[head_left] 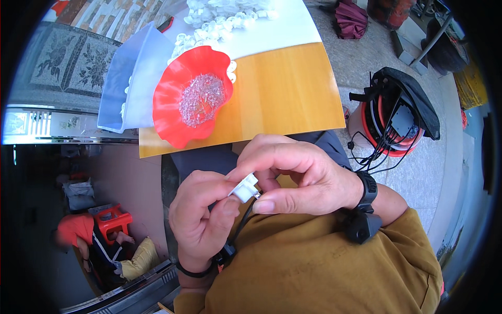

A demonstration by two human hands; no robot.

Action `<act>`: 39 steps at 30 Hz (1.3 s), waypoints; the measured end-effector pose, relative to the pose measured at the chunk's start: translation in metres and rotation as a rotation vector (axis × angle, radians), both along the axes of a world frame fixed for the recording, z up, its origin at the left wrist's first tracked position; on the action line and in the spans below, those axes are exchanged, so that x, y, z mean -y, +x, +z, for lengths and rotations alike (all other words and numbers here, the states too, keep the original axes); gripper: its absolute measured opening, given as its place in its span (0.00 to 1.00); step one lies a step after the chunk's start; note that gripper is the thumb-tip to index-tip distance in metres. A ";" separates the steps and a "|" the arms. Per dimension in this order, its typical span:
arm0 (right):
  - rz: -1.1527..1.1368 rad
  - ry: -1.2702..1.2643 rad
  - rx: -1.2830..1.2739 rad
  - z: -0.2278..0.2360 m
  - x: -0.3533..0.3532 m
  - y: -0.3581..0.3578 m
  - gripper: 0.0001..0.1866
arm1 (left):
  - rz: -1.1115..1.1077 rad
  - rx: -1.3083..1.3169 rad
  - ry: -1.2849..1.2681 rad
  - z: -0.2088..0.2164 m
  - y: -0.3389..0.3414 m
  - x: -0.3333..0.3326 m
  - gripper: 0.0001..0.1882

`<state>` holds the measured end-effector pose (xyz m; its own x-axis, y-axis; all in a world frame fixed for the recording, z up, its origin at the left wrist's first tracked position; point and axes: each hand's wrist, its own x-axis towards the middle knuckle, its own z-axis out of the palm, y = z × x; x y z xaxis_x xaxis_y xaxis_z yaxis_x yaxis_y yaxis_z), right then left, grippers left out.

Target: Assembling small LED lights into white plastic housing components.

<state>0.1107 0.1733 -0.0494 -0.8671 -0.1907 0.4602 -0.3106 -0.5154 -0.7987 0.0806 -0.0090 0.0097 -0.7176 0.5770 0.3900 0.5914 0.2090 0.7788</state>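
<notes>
Just beyond my chest, my left hand (205, 209) pinches a small white plastic part (244, 189) between thumb and fingers. My right hand (298, 175) curls over it from the other side. Its thumb presses close to a tiny shiny piece (257, 195) at the part's lower right edge; how deep that piece sits cannot be made out. On the table in front is a red wavy-rimmed bowl (170, 97), holding a heap of small thin glinting pieces (201, 99).
Many white plastic parts (225, 23) are spread on the table's (282, 94) far side. A bluish bin (117, 89) stands left of the bowl. To the right on the floor is a bucket (361, 125) with a black bag and cables. Another person (78, 230) sits low at left.
</notes>
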 end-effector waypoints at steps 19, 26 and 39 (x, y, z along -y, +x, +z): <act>0.110 -0.072 0.122 0.010 0.005 -0.003 0.20 | 0.061 -0.397 -0.145 0.013 0.004 0.011 0.17; 0.181 -0.091 0.262 0.013 0.015 -0.012 0.20 | 0.051 -0.329 -0.019 0.006 -0.009 0.025 0.11; 0.234 0.069 0.416 0.037 0.052 -0.060 0.17 | 0.114 -0.082 0.088 0.001 -0.040 0.072 0.08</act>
